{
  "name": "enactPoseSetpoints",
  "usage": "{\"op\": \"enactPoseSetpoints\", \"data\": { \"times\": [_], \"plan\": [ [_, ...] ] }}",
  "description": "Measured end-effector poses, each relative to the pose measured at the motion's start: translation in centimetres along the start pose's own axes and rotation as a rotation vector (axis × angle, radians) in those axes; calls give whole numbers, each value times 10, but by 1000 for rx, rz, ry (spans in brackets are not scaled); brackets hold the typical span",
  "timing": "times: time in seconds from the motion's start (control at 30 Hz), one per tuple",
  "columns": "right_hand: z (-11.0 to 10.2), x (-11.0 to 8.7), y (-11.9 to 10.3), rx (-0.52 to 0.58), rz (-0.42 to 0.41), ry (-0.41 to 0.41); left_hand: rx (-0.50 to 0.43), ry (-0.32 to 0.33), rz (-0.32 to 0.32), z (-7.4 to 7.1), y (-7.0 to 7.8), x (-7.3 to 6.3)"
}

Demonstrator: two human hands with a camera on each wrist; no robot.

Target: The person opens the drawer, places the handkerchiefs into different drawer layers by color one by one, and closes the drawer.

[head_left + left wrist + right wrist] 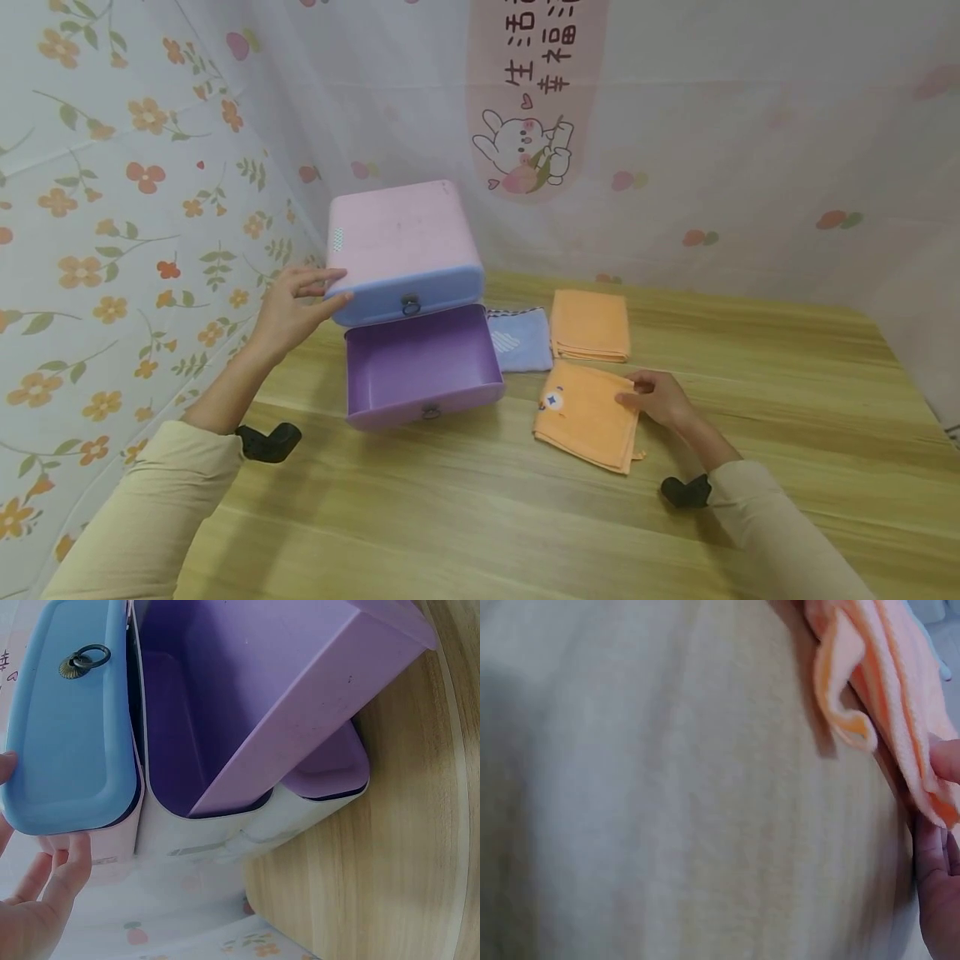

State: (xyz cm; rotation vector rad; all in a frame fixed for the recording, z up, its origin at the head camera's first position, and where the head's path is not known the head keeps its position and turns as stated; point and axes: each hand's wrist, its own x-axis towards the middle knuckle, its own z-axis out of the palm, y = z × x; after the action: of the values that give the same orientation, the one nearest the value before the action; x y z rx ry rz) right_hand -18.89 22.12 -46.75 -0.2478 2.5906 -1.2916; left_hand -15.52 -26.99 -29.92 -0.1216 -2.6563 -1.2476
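Note:
My left hand grips the upper left corner of a small drawer unit with a pink top, thumb and fingers around the edge beside its blue top drawer. Below that, a purple drawer is pulled out, with nothing lying in it. My right hand pinches the right edge of a folded orange towel with a small embroidered face. A hanging loop sticks out from the towel's edge in the right wrist view.
Behind the held towel lie another folded orange towel and a folded blue cloth, the latter close beside the unit. A lower purple drawer sits pushed in under the pulled-out one. Patterned fabric hangs behind the wooden table.

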Motion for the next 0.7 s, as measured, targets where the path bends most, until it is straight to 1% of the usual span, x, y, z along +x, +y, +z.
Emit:
{"op": "enactPoseSetpoints", "data": {
  "times": [0.1,0.17,0.47,0.53,0.7],
  "plan": [
    [2,-2,0,9,-10,29,0,2,5,0,0,0],
    [4,-3,0,14,-31,43,0,2,6,0,0,0],
    [7,-4,3,59,-73,75,-2,-3,2,1,-2,0],
    [7,-3,3,53,-90,88,-2,-3,1,1,-2,0],
    [6,-3,5,71,-105,76,0,-2,-2,1,-1,0]
  ]
}}
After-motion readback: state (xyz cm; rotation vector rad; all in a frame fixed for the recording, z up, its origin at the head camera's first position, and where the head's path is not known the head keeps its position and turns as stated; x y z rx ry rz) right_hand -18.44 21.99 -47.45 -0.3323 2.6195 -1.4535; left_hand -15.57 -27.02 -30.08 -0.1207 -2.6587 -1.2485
